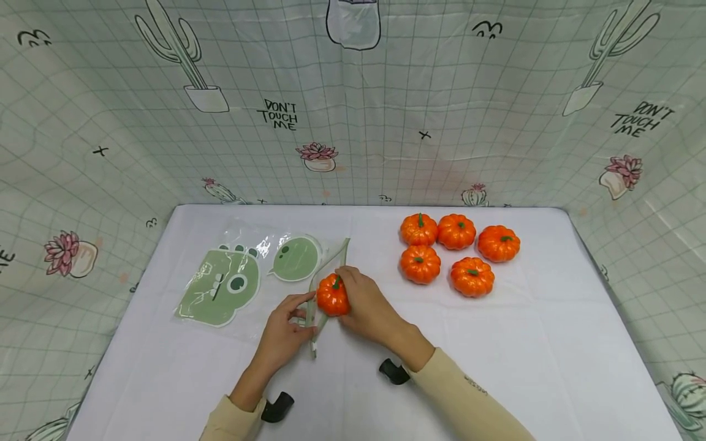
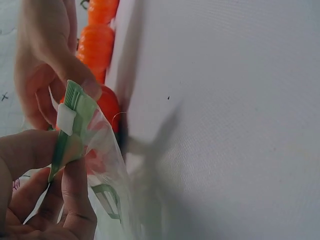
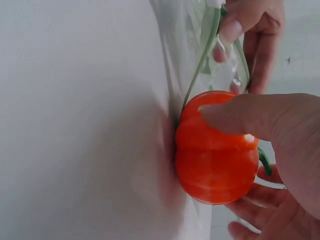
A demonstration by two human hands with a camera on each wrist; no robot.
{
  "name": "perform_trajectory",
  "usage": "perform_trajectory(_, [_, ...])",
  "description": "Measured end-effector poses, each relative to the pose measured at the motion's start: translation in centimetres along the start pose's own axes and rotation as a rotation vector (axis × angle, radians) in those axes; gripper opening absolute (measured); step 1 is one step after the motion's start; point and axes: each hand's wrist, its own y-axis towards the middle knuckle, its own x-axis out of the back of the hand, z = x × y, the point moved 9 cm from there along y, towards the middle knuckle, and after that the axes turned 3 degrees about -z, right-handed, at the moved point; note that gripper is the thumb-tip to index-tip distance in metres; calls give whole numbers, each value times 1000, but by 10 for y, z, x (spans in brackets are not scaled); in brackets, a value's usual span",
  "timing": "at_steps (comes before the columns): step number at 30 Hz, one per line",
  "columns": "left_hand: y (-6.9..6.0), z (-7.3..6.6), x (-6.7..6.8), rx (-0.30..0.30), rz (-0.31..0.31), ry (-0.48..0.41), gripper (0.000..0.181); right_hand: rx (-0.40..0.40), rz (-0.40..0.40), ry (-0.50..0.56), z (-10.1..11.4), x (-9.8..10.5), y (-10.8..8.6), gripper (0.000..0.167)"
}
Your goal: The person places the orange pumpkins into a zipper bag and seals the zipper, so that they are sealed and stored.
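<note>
A clear zip bag (image 1: 217, 294) with a green dinosaur print lies on the left of the table, its green-edged mouth spread apart at the right end. My left hand (image 1: 280, 335) pinches the green zip edge near the white slider (image 2: 66, 119). In my right hand (image 1: 375, 309) is a small shiny orange pumpkin (image 3: 215, 155) with a green stem, gripped between thumb and fingers. The pumpkin is at the bag's mouth, between the parted edges in the head view. How far inside it sits I cannot tell.
Several more orange pumpkins (image 1: 420, 264) stand grouped at the back right of the white-covered table (image 1: 524, 343). A printed grid cloth (image 1: 380, 165) hangs behind and at both sides. Black wrist mounts (image 1: 278, 407) show beneath the sleeves.
</note>
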Motion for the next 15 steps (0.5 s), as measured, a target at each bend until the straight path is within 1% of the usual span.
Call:
perform_trajectory(3, [0,-1,0,-6,7,-5,61,14,-18,-33,-3,2,-1,85])
perform_trajectory(5, [0,-2,0,-15,11,-5,61,24,-37,-34,-3,3,0,85])
perform_trajectory(9, [1,-6,0,-40,12,3,61,15,-56,-39,-2,4,1,88])
perform_trajectory(11, [1,-8,1,-55,9,11,62,12,-69,-48,0,4,3,87])
perform_trajectory(15, [0,-14,3,-83,7,10,62,23,-118,-63,4,4,6,78])
